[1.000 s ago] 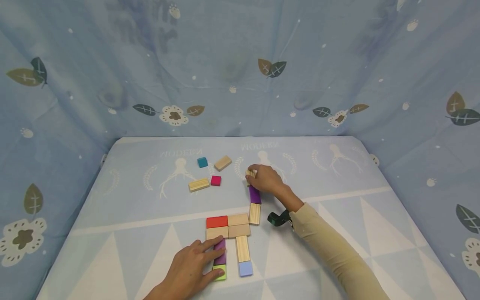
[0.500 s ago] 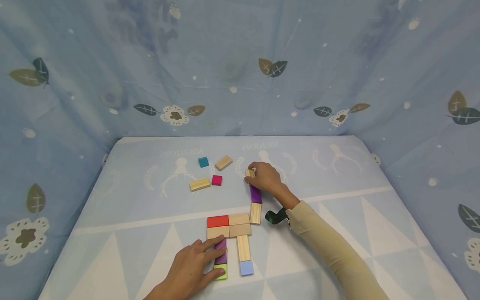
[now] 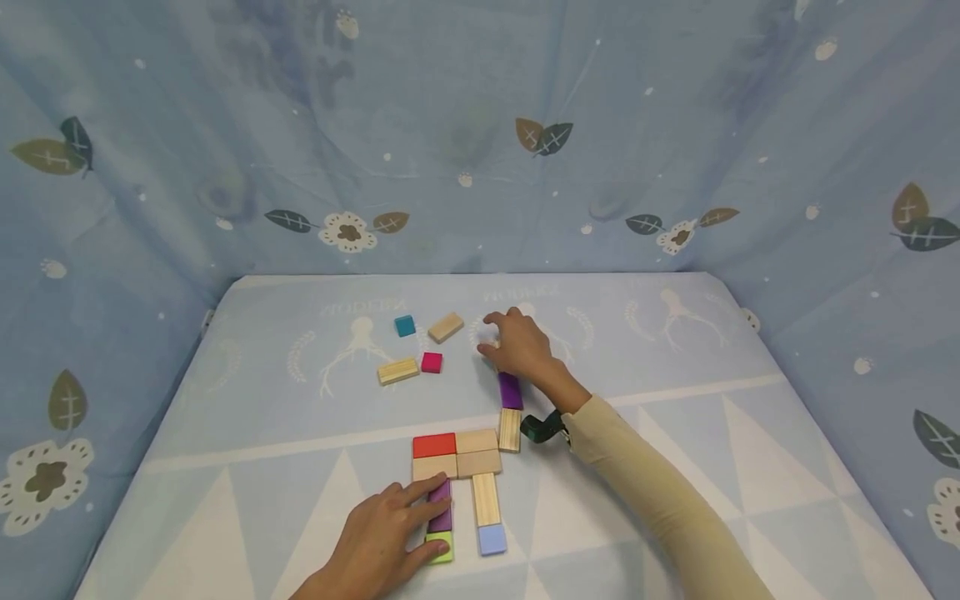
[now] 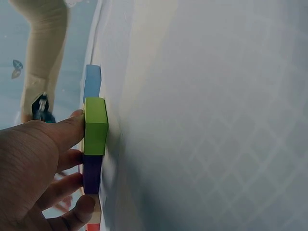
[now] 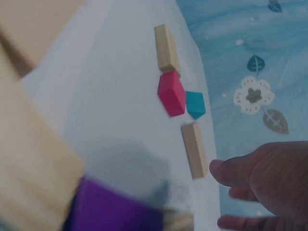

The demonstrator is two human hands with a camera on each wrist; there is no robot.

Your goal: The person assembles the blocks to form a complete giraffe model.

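My left hand [image 3: 378,537] rests on a purple block [image 3: 441,508] and a lime green block [image 3: 442,547], fingers extended; its thumb touches the green one. These sit below a rectangle made of a red block [image 3: 434,445] and plain wooden blocks [image 3: 478,462]. Beside them lie a wooden block [image 3: 486,498] and a light blue block [image 3: 492,539]. Spread apart and holding nothing, the fingers of my right hand [image 3: 521,346] hover at the far end of a column: a wooden block [image 3: 509,429], a purple block [image 3: 510,390], then a wooden block [image 5: 179,221] mostly hidden in the head view.
Loose at the back left lie a teal block [image 3: 405,325], a pinkish-red block [image 3: 431,362] and two wooden blocks [image 3: 446,327]. Patterned blue cloth [image 3: 465,150] hangs behind and at both sides. A dark green wrist device [image 3: 543,427] sits under the right sleeve.
My right hand has let go of the wooden block at the column's far end and shifted slightly up and left, fingers spreading. My left hand has stayed in place.
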